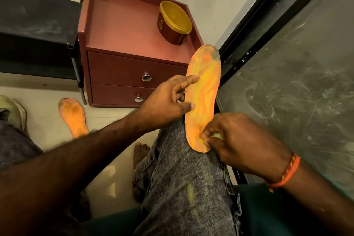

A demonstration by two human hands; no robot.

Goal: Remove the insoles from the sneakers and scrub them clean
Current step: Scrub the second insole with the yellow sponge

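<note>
Two hands on insole (204, 90) over knee: left hand (168, 101) steadies edge, fingers straight; right hand (229, 140) pinches heel.

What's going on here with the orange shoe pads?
A seated person is cleaning an orange insole laid along their knee. The left hand steadies it with straight fingers, while the right hand pinches something small and yellowish against its heel end. A second insole lies on the floor, near a sneaker at the frame's edge.
</note>
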